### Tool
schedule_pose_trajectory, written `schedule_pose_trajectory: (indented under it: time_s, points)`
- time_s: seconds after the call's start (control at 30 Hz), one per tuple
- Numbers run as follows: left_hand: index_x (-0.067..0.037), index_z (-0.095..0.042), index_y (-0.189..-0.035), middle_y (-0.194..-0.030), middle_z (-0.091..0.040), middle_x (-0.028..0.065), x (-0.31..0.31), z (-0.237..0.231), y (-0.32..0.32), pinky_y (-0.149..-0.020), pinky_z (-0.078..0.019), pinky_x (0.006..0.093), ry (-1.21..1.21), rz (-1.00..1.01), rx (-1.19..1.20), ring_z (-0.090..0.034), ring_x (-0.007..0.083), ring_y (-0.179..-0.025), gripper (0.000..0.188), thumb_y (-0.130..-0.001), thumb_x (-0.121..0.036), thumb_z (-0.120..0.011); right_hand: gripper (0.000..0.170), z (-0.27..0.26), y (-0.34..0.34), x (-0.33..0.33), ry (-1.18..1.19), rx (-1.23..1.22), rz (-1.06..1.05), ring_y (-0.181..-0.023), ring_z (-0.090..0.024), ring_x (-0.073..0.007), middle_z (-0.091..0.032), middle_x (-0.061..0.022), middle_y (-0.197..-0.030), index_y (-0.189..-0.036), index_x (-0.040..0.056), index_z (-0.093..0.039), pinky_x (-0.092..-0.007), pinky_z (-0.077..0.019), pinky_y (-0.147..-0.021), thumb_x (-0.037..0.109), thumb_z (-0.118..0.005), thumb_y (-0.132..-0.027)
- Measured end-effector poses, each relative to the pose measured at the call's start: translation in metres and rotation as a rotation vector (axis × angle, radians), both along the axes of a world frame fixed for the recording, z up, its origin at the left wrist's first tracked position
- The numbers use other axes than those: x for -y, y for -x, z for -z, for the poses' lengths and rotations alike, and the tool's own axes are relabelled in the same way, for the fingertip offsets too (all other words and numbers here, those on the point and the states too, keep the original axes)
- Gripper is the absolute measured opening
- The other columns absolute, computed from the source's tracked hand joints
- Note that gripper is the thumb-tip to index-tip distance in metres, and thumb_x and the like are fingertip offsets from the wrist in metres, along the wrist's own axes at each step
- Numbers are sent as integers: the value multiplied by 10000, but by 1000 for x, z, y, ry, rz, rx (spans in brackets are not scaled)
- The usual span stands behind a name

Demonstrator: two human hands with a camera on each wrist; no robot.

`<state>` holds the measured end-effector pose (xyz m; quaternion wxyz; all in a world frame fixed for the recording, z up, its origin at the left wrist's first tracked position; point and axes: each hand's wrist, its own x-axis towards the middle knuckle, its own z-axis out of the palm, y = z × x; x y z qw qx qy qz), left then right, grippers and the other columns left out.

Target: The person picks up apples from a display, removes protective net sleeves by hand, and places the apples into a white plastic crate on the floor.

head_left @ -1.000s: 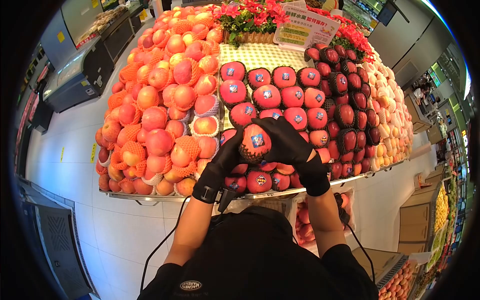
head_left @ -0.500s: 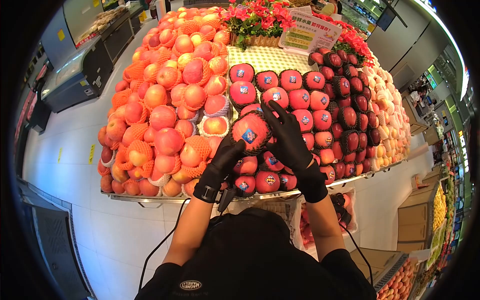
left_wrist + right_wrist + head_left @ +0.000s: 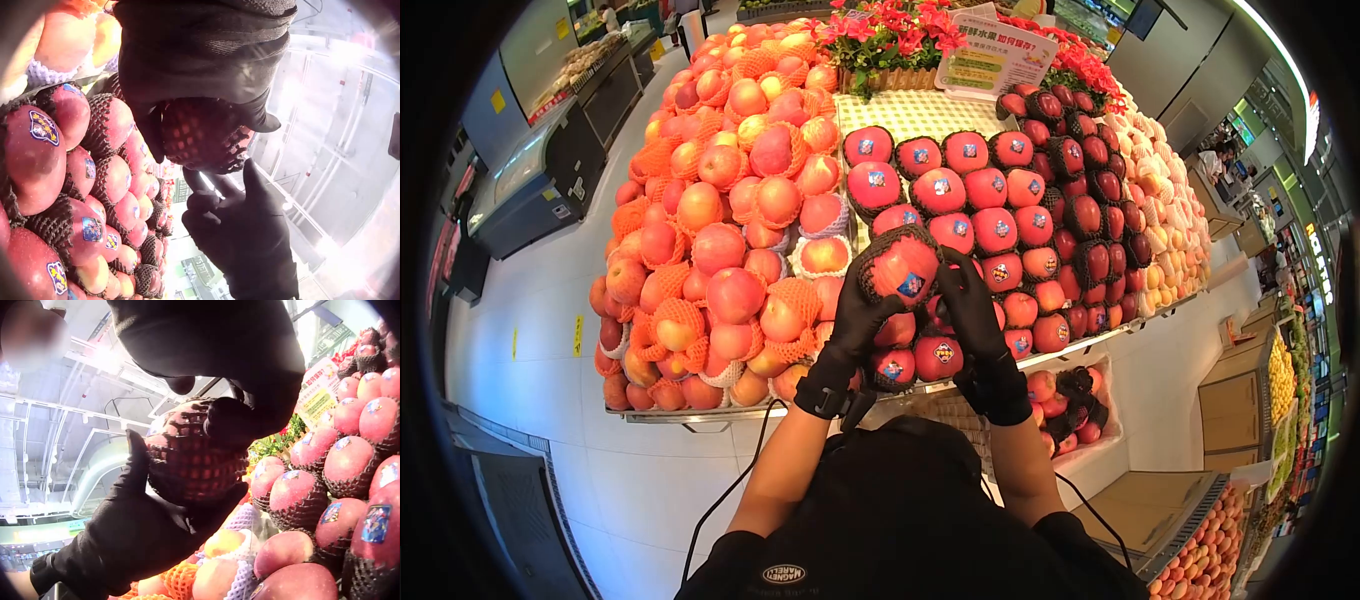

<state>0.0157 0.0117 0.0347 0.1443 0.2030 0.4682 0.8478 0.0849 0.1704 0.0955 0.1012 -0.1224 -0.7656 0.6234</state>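
Note:
My black-gloved left hand point(image 3: 857, 312) grips a large red apple point(image 3: 906, 268) with a blue sticker, thumb on its near side. A black foam net point(image 3: 195, 453) wraps the apple, which is raised above the display. At its right side is my gloved right hand point(image 3: 972, 312), fingers bent and fingertips against the netted apple. In the left wrist view, the thumb and forefinger of that right hand point(image 3: 240, 231) meet the net's edge. Rows of stickered red apples point(image 3: 941, 190) in black nets lie beyond and below both hands.
Orange-netted apples point(image 3: 735, 295) are heaped at the left. Darker red apples point(image 3: 1086, 215) and pale netted fruit point(image 3: 1170, 220) are piled to the right. Behind stand red flowers point(image 3: 890, 40) and a printed sign point(image 3: 997, 58). A crate of apples point(image 3: 1112, 425) sits low at the right.
Between the frames, the right hand left the apple with spread fingers, then came back to its right side with fingers bent. The left hand kept its hold; the apple has turned, moving its sticker.

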Motion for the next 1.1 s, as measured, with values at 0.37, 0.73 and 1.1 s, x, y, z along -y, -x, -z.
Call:
schedule_pose_trajectory:
  time_s: [0.37,0.73,1.1]
  points:
    - [-15,-370,-1386,-1292,-526,120,18,8,-13,-978,-477,384,-75,314,251,-538,239,-1178,758,-745,-174,-743,212,-7,18,-11,-319,-121,40,-758,-613,-166,-668,-98,-867,-956,20,-668,-313,-482,-679,206,-634,-862]
    - [-34,-374,-1357,-1322,-475,122,13,-16,-11,-1036,-419,383,117,-50,-113,-484,238,-1219,889,-620,-138,-861,285,-5,15,-7,-241,-148,92,-765,-598,-181,-629,-102,-858,-1061,33,-627,-319,-478,-690,266,-616,-898]
    - [-21,-360,-1359,-1309,-478,125,6,5,-16,-1026,-417,372,149,-139,-140,-487,240,-1205,823,-693,-181,-815,624,1,-4,19,-17,39,-89,-864,-577,-184,-564,-149,-1085,-1364,14,-354,-322,-492,-724,284,-647,-883]
